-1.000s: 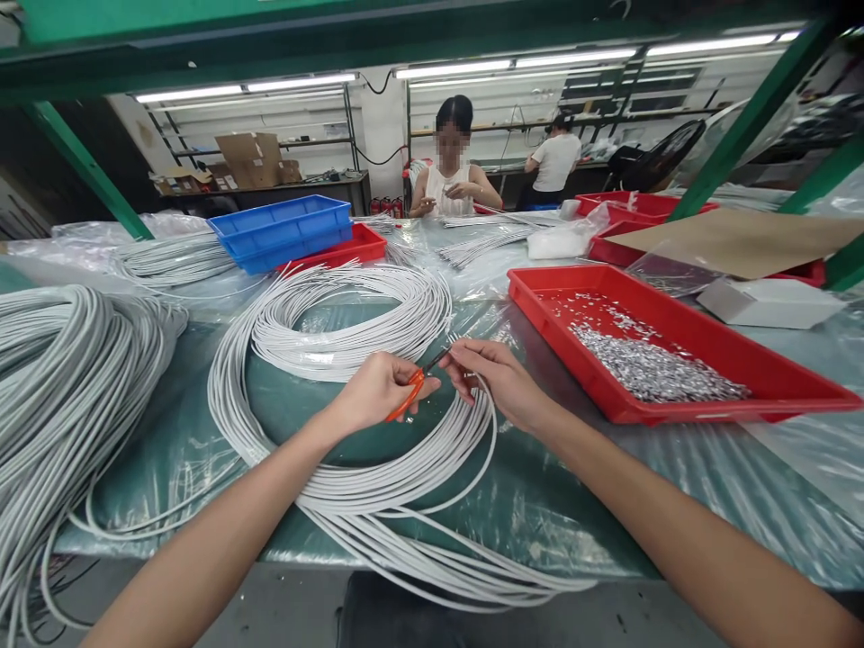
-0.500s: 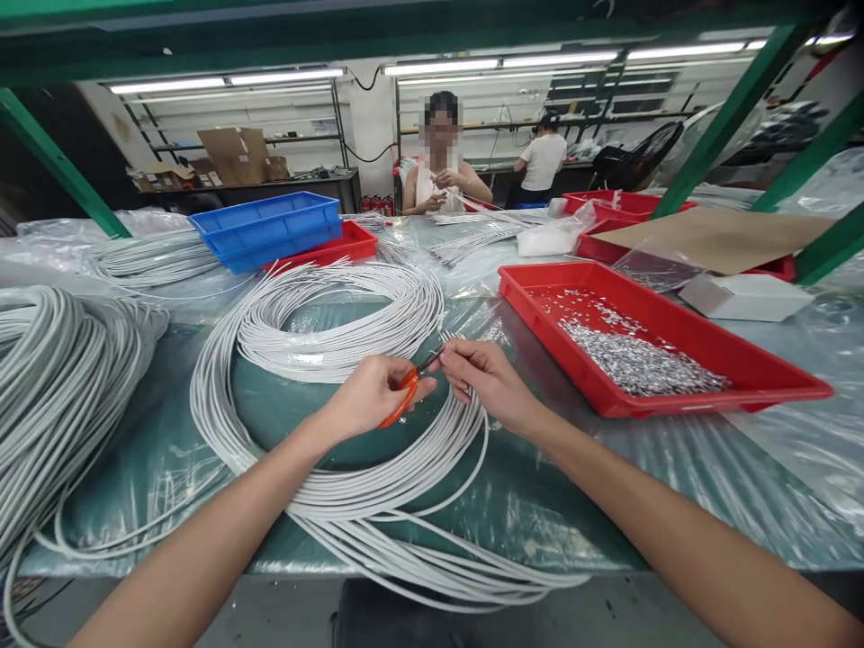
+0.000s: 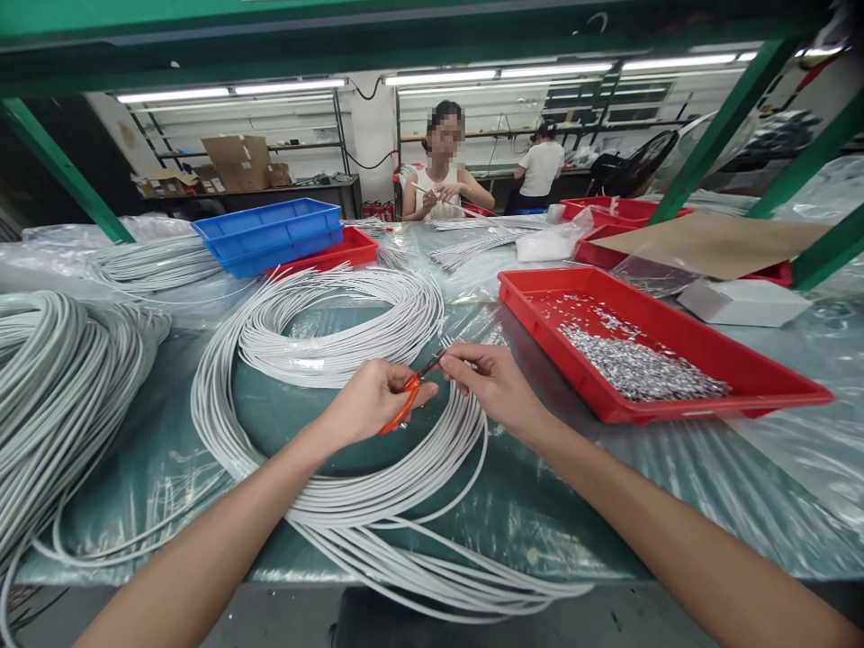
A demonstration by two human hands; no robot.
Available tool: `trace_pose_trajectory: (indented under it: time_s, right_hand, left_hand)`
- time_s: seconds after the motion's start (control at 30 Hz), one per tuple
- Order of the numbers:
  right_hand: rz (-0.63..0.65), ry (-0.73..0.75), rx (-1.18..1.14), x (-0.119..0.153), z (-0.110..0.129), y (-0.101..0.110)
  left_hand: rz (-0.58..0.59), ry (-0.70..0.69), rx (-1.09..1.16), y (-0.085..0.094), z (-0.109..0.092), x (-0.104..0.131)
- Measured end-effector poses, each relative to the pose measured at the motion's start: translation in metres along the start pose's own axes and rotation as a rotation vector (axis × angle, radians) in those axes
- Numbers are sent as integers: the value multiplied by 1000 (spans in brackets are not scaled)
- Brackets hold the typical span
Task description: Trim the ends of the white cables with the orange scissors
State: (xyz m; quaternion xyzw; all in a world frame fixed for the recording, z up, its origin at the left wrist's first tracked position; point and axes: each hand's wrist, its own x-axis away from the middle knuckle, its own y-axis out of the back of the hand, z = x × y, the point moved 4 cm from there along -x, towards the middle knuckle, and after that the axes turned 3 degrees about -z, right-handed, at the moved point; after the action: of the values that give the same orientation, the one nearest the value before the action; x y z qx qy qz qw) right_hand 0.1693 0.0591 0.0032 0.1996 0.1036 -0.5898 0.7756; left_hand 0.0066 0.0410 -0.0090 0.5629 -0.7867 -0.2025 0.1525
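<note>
My left hand (image 3: pixel 368 400) is closed round the orange handles of a small pair of pliers or cutters (image 3: pixel 403 405), whose dark jaws point up and right. Its tip meets the fingertips of my right hand (image 3: pixel 490 382), which pinch the end of a white cable beside the jaws. The bundled cable ends (image 3: pixel 465 418) pass under my right hand and belong to a large coil of white cable (image 3: pixel 222 405) lying on the table. Another white coil (image 3: pixel 337 364) sits just behind. What exactly is between the jaws is too small to tell.
A red tray (image 3: pixel 675 409) of small metal pieces (image 3: pixel 634 360) stands at the right. More cable (image 3: pixel 67 387) is heaped at the left. A blue bin (image 3: pixel 270 236) rests on a red one at the back. A person (image 3: pixel 445 184) sits across the table. Green frame posts (image 3: pixel 722 135) rise at both sides.
The whole view has shifted down slightly. My hands keep nearly the same pose at the cable end. The person opposite has turned their head and moved their hands.
</note>
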Motion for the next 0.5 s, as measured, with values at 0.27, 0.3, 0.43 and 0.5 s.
trace_pose_trajectory:
  time_s: [0.27,0.3,0.43,0.5]
  right_hand:
    - [-186,166,165,6,5,1]
    - [-214,190,188,7,5,1]
    - [-297,283,275,12,7,2]
    - [-317,321,317,14,9,2]
  left_hand:
    - [28,32,82,-3,-4,2]
    - [30,33,89,-4,-4,3]
    - [29,40,90,-4,-6,4]
    - [27,45,85,-4,-8,4]
